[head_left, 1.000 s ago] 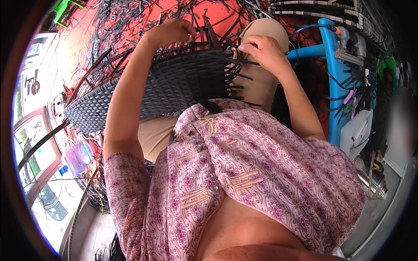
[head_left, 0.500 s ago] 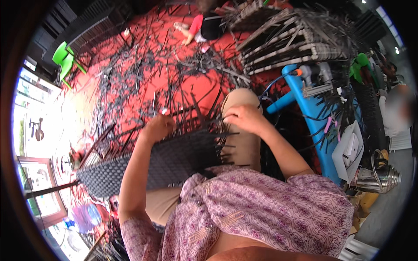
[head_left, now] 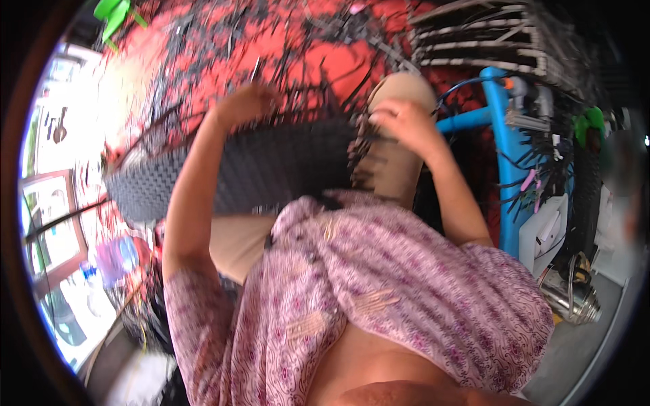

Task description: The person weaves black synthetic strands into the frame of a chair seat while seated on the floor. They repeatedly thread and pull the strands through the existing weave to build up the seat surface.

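The black woven panel lies across the person's lap, its plaited face towards the body, its right end over the right thigh. Loose strands fringe that end, and more straggle along the far edge, so I'd judge the weaving there is the step in hand.

The left hand is over that far edge, fingers bent and badly blurred; a thin sliver sticks up just beyond it, and I can't tell whether the grip has hold of anything. The right hand is at the right corner, just before the knee, fingers curled towards the strand ends. Its grip looks close to a pinch, yet whether a strand is caught in it I can't make out. To my eye, the next move calls for one strand singled out and drawn snug, with the panel steady on the thighs.

Over to the right is a blue bench with a power tool and pink-handled scissors; a metal flask stands nearer. Beyond the panel, black offcuts litter the red floor.
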`<state>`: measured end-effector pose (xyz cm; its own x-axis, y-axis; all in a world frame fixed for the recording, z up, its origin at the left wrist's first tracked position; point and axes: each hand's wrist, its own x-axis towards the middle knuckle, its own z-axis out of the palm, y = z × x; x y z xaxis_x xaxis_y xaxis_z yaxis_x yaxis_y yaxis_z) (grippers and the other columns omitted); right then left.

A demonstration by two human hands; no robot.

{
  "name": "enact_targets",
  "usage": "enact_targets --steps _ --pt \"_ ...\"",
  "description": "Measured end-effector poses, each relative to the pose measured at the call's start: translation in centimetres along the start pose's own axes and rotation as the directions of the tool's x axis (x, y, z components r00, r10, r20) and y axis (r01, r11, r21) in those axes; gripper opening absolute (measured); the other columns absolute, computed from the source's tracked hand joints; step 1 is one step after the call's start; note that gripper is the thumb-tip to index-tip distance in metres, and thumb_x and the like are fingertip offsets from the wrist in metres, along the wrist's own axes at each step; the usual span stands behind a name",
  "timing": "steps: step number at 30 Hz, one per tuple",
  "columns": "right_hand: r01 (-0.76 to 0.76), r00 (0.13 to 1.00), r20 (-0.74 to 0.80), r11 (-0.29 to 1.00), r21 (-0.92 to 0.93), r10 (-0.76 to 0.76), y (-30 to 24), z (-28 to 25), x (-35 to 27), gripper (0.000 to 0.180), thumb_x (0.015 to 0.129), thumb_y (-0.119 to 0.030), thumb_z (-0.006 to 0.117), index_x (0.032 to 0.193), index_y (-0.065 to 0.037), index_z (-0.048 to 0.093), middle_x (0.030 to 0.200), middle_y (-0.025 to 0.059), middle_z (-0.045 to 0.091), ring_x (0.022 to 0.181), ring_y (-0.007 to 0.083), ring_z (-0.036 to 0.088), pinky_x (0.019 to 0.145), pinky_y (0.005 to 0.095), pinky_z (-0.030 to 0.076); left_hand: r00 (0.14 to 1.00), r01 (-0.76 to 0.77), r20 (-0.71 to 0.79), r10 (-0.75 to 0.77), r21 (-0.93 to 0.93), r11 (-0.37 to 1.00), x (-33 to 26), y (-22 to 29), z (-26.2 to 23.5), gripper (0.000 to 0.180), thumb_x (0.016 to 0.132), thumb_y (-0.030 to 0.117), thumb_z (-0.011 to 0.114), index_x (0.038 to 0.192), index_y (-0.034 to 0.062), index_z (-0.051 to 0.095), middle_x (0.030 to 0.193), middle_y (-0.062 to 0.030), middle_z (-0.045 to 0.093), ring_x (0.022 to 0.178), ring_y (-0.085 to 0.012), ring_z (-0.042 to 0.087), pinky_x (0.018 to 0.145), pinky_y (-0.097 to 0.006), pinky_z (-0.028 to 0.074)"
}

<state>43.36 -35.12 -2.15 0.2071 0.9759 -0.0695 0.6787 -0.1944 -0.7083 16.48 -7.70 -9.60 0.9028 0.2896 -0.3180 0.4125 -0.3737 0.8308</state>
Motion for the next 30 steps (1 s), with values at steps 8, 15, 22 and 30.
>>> enact_targets --steps 8,15,22,30 --pt "0.041 0.994 -0.1 0.993 -0.108 -0.051 -0.5 -2.0 -0.5 0.019 0.081 -0.013 0.068 0.097 -0.004 0.067 0.095 0.0115 0.068 0.085 0.0284 0.065 0.077 0.0348 0.05 0.978 0.131 -0.131 -0.165 -0.232 0.964 -1.4 3.0 -1.0 0.024 0.077 0.003 0.06 0.099 0.0018 0.069 0.078 -0.0035 0.067 0.072 -0.0109 0.061 0.066 -0.027 0.049" --pt "0.04 0.995 -0.089 0.998 -0.044 -0.044 0.3 -3.0 -0.9 0.017 0.082 -0.009 0.067 0.098 -0.002 0.068 0.09 0.009 0.067 0.082 0.0214 0.065 0.075 0.0297 0.049 0.956 0.126 -0.261 -0.135 -0.05 0.991 -2.6 3.7 -1.5 0.02 0.076 0.004 0.064 0.095 0.0017 0.071 0.08 -0.0052 0.069 0.076 -0.0124 0.063 0.072 -0.028 0.051" --pt "0.016 0.996 -0.087 0.999 0.041 -0.013 1.0 -2.6 -0.8 0.014 0.083 -0.01 0.067 0.094 -0.001 0.069 0.084 0.0081 0.067 0.077 0.0169 0.064 0.071 0.0281 0.049 0.969 0.197 -0.231 -0.087 0.516 0.834 -3.4 5.1 -0.7 0.013 0.079 0.016 0.066 0.087 0.0095 0.072 0.089 -0.016 0.07 0.087 -0.0319 0.067 0.078 -0.041 0.052" --pt "-0.005 0.996 -0.087 1.0 -0.03 0.002 -0.4 -1.6 -0.3 0.016 0.084 -0.017 0.068 0.089 -0.002 0.069 0.086 0.0114 0.068 0.077 0.0271 0.066 0.07 0.0353 0.05 0.999 0.039 -0.002 -0.044 0.513 0.857 -3.1 4.5 -2.6 0.023 0.085 0.019 0.054 0.095 0.0112 0.073 0.088 -0.0119 0.071 0.084 -0.0302 0.067 0.077 -0.037 0.052"
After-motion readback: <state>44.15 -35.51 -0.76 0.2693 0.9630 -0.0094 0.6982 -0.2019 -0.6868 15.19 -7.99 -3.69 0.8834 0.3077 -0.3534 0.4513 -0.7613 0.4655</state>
